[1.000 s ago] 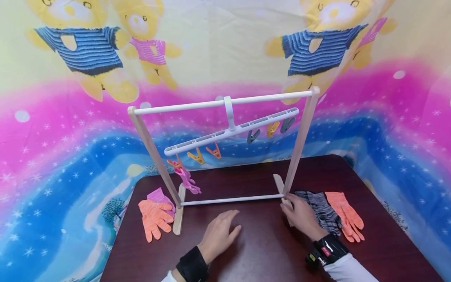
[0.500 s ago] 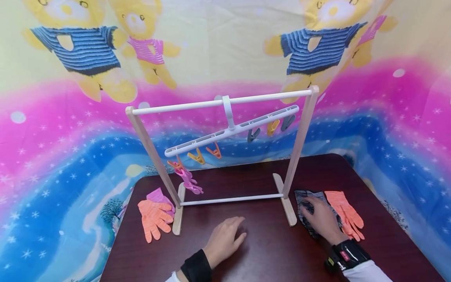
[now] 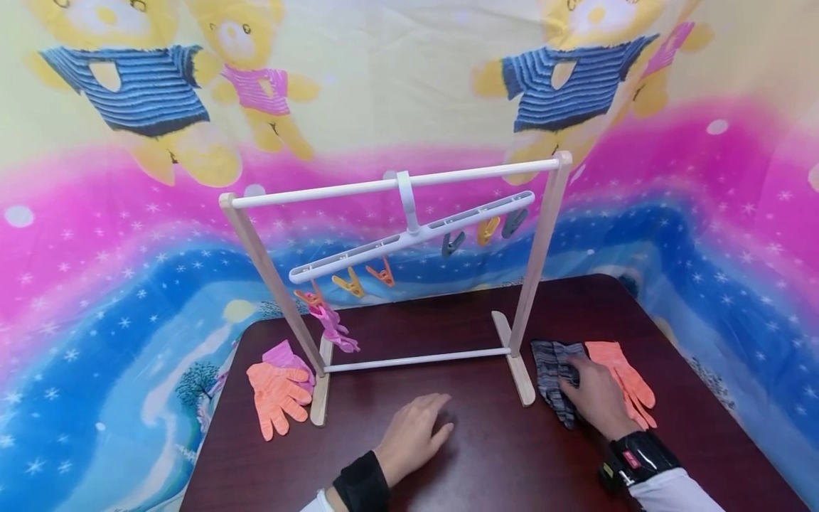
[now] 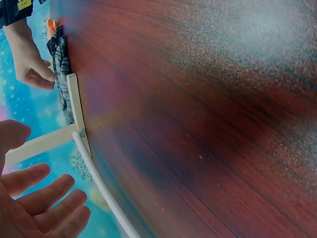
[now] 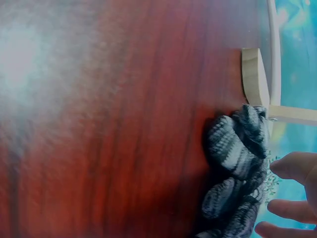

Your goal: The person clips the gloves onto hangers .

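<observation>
My right hand (image 3: 598,398) hovers over a black-and-grey knitted glove (image 3: 549,370) lying on the table at the right. In the right wrist view its thumb and fingers stand apart above the glove (image 5: 233,148), with nothing between them. Partly behind that hand lies an orange glove (image 3: 630,377). My left hand (image 3: 414,435), loosely bent and holding nothing, stays low over the table before the rack. A white clip hanger (image 3: 358,257) hangs tilted from the rack's top bar, its left end lower. From its leftmost orange clip (image 3: 310,297) dangles a small pink glove (image 3: 335,331).
The wooden rack (image 3: 531,270) spans the table's middle, with a low white crossbar (image 3: 416,360) between its feet. Left of it lie an orange glove (image 3: 276,398) and a pink glove (image 3: 281,353). Several other clips, such as a yellow clip (image 3: 488,231), line the hanger.
My right hand has left the rack's right foot and moved right, over the black-and-grey glove. My left hand has shifted slightly right. The head view has turned a little.
</observation>
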A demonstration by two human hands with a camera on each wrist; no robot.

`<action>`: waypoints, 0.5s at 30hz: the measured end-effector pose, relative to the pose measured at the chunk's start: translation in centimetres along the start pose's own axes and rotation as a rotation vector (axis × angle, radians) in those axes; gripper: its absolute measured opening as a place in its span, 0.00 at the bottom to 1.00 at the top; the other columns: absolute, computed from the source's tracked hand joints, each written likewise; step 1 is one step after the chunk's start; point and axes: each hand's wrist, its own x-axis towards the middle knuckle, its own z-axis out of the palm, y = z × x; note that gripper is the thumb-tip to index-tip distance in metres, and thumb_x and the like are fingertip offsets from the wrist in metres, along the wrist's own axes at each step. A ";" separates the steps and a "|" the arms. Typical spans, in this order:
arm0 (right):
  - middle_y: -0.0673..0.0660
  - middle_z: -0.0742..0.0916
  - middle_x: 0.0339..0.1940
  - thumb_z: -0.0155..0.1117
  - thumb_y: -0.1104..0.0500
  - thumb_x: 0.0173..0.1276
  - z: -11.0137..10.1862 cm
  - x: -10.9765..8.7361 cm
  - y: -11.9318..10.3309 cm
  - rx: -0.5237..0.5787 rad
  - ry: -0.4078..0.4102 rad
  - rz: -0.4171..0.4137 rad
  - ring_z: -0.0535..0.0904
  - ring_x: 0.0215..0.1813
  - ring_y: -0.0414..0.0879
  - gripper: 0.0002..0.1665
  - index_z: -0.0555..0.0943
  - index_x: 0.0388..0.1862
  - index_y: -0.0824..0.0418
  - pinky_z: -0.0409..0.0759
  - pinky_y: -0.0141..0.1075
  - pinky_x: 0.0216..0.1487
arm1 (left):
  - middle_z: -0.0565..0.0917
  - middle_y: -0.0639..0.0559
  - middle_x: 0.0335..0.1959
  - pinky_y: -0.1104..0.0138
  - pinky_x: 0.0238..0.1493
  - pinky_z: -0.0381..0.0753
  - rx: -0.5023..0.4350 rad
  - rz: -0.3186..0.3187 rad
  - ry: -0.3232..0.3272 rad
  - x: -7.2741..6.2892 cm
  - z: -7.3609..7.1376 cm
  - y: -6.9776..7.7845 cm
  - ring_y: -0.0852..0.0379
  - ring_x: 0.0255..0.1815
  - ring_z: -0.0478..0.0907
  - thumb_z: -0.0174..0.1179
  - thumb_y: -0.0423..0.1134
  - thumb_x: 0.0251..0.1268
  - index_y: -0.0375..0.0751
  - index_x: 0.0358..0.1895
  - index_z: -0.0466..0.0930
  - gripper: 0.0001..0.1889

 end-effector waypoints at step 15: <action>0.74 0.85 0.51 0.72 0.57 0.62 0.6 -0.4 -0.5 -0.015 0.027 -0.041 0.81 0.52 0.69 0.27 0.82 0.55 0.74 0.78 0.64 0.54 | 0.86 0.48 0.57 0.59 0.59 0.82 0.001 0.013 -0.020 -0.1 0.0 0.2 0.53 0.59 0.83 0.65 0.46 0.67 0.41 0.62 0.79 0.23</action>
